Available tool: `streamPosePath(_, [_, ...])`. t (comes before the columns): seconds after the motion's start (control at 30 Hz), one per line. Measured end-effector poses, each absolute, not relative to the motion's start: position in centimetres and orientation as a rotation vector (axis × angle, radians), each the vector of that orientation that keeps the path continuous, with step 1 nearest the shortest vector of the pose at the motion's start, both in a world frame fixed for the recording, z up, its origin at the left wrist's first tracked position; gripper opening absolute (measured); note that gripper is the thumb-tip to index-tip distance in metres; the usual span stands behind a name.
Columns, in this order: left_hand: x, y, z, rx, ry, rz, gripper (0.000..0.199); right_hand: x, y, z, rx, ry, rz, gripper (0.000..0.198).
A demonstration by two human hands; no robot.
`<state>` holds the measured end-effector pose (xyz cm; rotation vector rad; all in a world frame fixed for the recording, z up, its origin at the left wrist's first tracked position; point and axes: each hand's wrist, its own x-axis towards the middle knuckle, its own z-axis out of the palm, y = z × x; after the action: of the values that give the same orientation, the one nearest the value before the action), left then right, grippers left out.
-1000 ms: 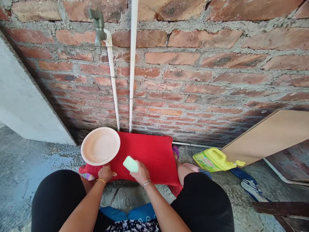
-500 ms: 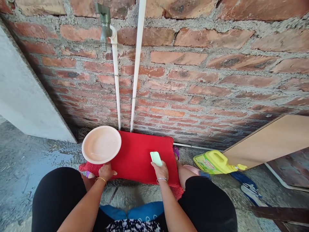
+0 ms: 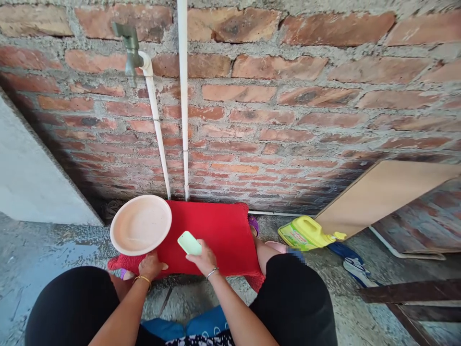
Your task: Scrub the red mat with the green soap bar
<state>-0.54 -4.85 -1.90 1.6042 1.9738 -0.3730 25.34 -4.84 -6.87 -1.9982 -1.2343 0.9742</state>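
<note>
Holding a pale green block (image 3: 189, 242) above red cloth (image 3: 216, 230)

We have the block in our right hand (image 3: 205, 259), thumb and fingers closed on its near end, far end angled up-left. It sits over the cloth's middle; contact below, we cannot tell. Our left hand (image 3: 151, 266) lies at the cloth's near left edge, thumb out rightward. Its fingertips are hidden, so whether they pinch the edge we cannot say. Cloth spread flat between our knees, textured ends hanging down at both sides.

Just beyond the left hand: a pale pink basin (image 3: 141, 225), upright on the cloth's left end. Right of our right leg, a yellow jug (image 3: 306, 233) lies on its side near a tan board (image 3: 382, 192). Behind the cloth we note a brick wall (image 3: 252, 115), white pipes (image 3: 183, 96) and a tap (image 3: 130, 53), upper left. Wet floor (image 3: 54, 254) at left.
</note>
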Motion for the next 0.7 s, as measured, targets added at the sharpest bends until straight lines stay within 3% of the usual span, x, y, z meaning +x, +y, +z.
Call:
streamPosePath(0.3, [-0.5,-4.7,-2.3,1.609,1.985,-0.382,0.049,32.7,-4.2,-2.9,-2.103,-0.486,0.627,0.048])
streamPosePath(0.57, [-0.4,-4.8,-1.9,1.589,1.988,-0.367,0.051,22.2,-6.1,-3.0,-1.899,-1.686,0.713,0.065])
streamPosePath(0.7, [-0.4,-4.8,-1.8,1.602,1.988,-0.378,0.049,25.2,-5.1,-2.8,-2.004,-1.456,0.632,0.058])
